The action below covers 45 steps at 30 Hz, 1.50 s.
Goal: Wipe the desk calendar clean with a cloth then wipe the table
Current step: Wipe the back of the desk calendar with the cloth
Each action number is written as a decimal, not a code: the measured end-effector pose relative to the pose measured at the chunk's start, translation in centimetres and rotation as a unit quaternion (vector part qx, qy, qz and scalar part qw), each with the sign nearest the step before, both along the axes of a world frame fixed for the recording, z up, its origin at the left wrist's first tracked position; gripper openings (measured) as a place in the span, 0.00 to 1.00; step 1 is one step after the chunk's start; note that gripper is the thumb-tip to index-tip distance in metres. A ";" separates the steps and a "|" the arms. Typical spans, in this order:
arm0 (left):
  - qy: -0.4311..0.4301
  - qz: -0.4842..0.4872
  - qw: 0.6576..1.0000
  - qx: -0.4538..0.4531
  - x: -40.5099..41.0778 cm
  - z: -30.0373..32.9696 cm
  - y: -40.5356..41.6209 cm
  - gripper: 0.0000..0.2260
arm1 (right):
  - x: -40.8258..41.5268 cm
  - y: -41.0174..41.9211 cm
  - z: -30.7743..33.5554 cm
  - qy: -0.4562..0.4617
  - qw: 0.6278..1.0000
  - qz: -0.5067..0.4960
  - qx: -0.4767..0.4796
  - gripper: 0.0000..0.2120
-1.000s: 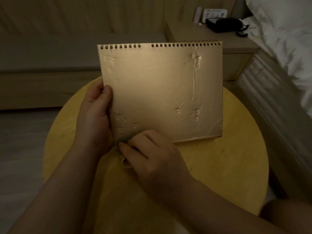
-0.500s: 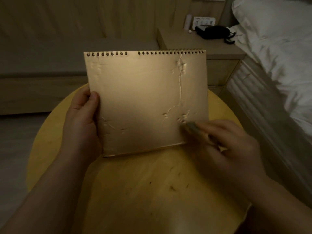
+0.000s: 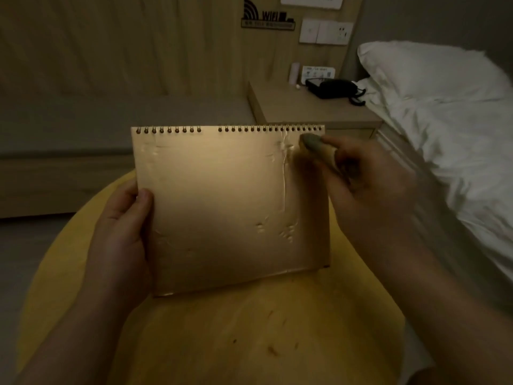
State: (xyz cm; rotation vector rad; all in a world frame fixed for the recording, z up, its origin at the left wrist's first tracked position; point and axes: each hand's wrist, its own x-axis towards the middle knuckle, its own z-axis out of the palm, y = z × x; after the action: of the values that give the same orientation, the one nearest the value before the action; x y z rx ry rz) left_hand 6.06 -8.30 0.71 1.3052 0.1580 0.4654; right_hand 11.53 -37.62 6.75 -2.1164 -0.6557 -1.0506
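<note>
two hands: both busy on the calendar (image 3: 230,207), which stands on its lower edge on the round table (image 3: 277,329), gold face toward the camera, spiral binding on top.
left hand: left hand (image 3: 122,232) holds the left edge, thumb laid on the front, fingers wrapped behind; same hold as a second ago.
right hand: right hand (image 3: 369,190) pinches a small cloth (image 3: 311,141) in curled fingertips and presses it to the top right corner, just under the spiral.
change: a second ago the cloth rubs the bottom left corner; half a second ago it is low on the right; now it is up at the top right. so the wipe sweeps across the bottom, then climbs the right side.
meaning: my read, the face is partly covered, with the middle and upper left likely still due.
surface: dents and a long crease near the right side could snag the cloth.
table: dark specks near the front edge; not yet wiped, that step comes later.
</note>
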 end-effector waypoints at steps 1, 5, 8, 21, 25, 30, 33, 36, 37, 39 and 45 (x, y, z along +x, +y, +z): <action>0.000 0.000 1.000 0.002 0.0 -0.1 0.1 0.13 | 1.0 0.2 0.0 -0.036 0.998 -0.008 -0.060 0.04; -0.002 0.001 1.000 0.007 0.1 -0.4 0.3 0.13 | 2.3 0.9 -1.1 -0.021 0.983 0.010 -0.180 0.12; -0.004 0.008 1.000 -0.001 0.2 -0.4 0.2 0.13 | 2.0 0.7 -2.3 -0.069 0.978 0.019 -0.195 0.15; -0.004 0.021 1.000 -0.002 0.2 -0.4 0.0 0.13 | 2.3 0.0 2.4 0.032 0.996 0.000 -0.083 0.12; -0.005 0.019 1.000 0.006 0.5 -0.7 0.3 0.13 | 3.8 0.6 5.5 0.033 0.998 -0.054 0.012 0.12; -0.010 0.015 1.000 0.000 0.6 -0.9 0.4 0.13 | 5.8 0.7 8.7 -0.108 0.988 -0.084 0.066 0.11; -0.009 0.017 1.000 -0.004 0.7 -1.0 0.4 0.14 | 4.6 0.2 6.6 -0.128 0.991 -0.020 -0.033 0.11; -0.005 0.017 1.000 -0.006 0.7 -1.2 0.5 0.14 | 2.4 0.2 1.3 -0.058 0.980 0.015 -0.192 0.09; -0.004 0.016 1.000 -0.011 0.7 -1.3 0.5 0.13 | 1.8 0.3 -0.3 -0.030 0.973 0.025 -0.228 0.09; -0.002 0.012 1.000 -0.018 0.8 -1.5 0.6 0.12 | 1.1 0.4 -2.6 0.019 0.964 0.048 -0.261 0.09; -0.007 0.019 1.000 -0.010 0.9 -1.8 0.9 0.12 | 1.4 0.2 -3.3 -0.008 0.974 0.036 -0.223 0.24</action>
State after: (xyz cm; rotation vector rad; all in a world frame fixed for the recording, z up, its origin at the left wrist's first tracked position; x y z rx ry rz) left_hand 6.95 -7.42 -1.13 1.2805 0.1766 0.5034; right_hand 12.90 -37.47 3.42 -2.4408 -1.0469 -0.9454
